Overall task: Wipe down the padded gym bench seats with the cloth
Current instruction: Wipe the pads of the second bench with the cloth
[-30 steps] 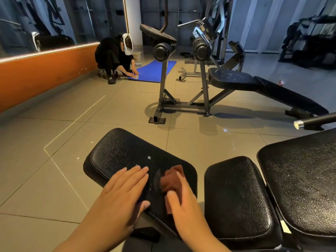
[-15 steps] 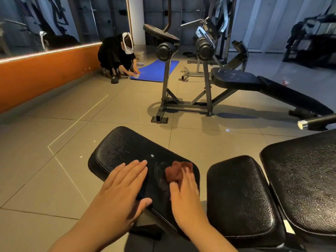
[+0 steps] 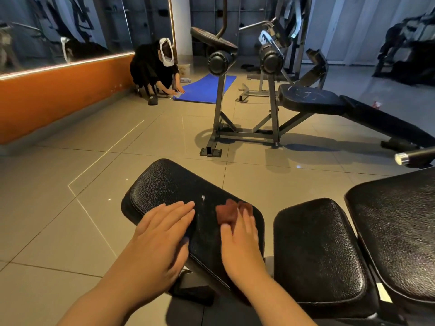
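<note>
A black padded bench pad [image 3: 169, 184] lies just in front of me. My left hand [image 3: 162, 234] rests flat on its near left part with straight fingers. A small reddish-brown cloth [image 3: 229, 211] lies on the pad's right end, and my right hand [image 3: 240, 241] presses it down with straight fingers. To the right sit a second black seat pad [image 3: 315, 250] and a larger back pad [image 3: 400, 231]. A white speck marks the pad between my hands.
Another black bench [image 3: 310, 98] on a metal frame with roller pads [image 3: 221, 61] stands ahead. A person [image 3: 153, 67] crouches by a blue mat [image 3: 207, 88] at the back left. An orange wall base [image 3: 58, 100] runs along the left. A chrome-tipped bar [image 3: 414, 156] juts in from the right.
My right hand has pushed the cloth forward and to the right along the pad, toward its far right end. My left hand has stayed flat on the pad.
</note>
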`<control>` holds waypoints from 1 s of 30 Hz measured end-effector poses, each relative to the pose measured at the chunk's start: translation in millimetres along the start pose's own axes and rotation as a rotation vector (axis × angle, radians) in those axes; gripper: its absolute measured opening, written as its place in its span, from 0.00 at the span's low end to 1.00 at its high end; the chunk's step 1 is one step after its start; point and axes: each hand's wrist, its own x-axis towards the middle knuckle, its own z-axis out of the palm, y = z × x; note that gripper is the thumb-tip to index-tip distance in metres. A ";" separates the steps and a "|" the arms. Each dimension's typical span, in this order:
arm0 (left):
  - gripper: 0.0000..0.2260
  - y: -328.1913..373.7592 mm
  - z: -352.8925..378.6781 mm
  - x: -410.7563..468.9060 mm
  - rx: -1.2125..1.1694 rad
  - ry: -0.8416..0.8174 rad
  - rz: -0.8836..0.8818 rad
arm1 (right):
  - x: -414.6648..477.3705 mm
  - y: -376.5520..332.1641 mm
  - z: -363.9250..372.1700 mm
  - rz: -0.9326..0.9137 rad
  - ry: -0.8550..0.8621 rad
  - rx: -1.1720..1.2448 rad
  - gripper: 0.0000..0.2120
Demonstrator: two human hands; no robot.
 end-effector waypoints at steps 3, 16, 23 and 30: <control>0.24 1.1 -0.3 1.1 -0.027 0.032 -0.028 | 15.3 -35.0 7.6 -0.087 -0.059 -0.055 0.28; 0.23 1.2 -0.5 1.5 -0.077 0.084 -0.023 | 13.2 -22.9 -3.1 -0.057 -0.071 -0.125 0.29; 0.26 -6.5 -6.8 1.7 -0.058 0.095 -0.043 | -28.1 -33.9 7.0 -0.344 -0.180 -0.014 0.30; 0.25 -7.9 -10.7 2.0 0.084 0.046 -0.110 | 18.9 -48.9 0.0 -0.124 -0.078 -0.027 0.27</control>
